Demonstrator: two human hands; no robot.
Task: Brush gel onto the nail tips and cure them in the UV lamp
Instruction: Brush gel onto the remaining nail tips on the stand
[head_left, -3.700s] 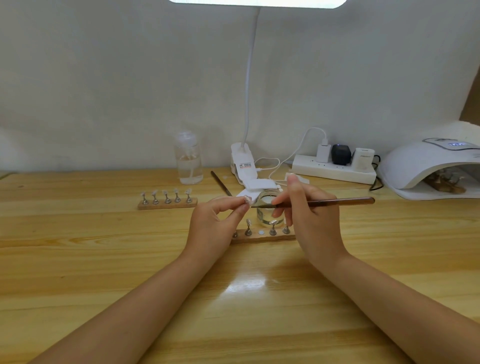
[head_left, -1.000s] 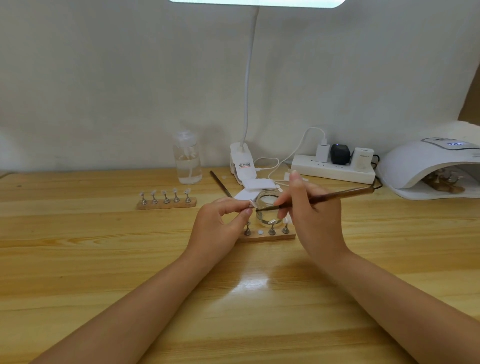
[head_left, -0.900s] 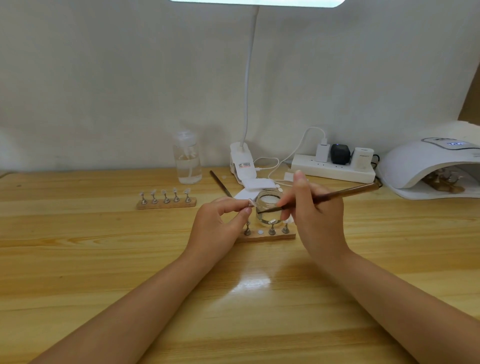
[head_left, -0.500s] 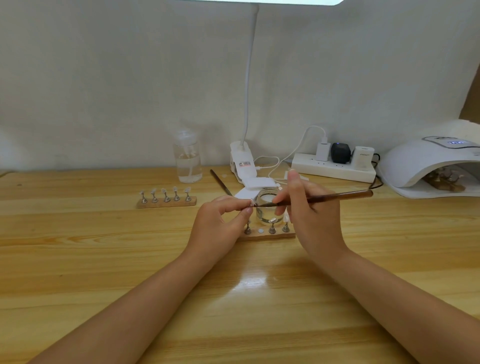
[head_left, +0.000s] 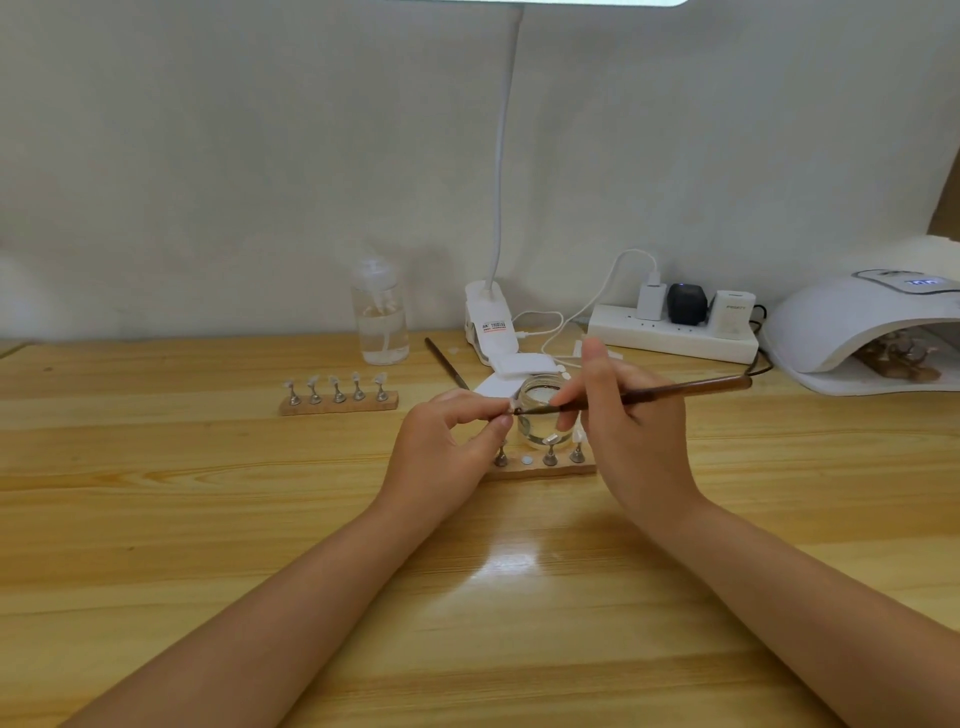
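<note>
Left of the small clear glass jar (head_left: 540, 415) on the wooden tabletop (head_left: 208, 493), the left hand (head_left: 441, 452) pinches a tiny pale nail tip (head_left: 514, 404) on its stand. Before the jar, a long brown brush (head_left: 634, 396), gripped by the right hand (head_left: 628, 436), touches the tip. Short, light strokes with the left hand steady should spread gel evenly. Far right of the jar waits the white domed UV lamp (head_left: 852, 327).

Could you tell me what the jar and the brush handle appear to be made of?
The jar looks like clear glass: the table shows through it, with glossy glints. The brush handle looks like varnished wood, brown with a slight sheen, though lacquered plastic is possible.
</note>
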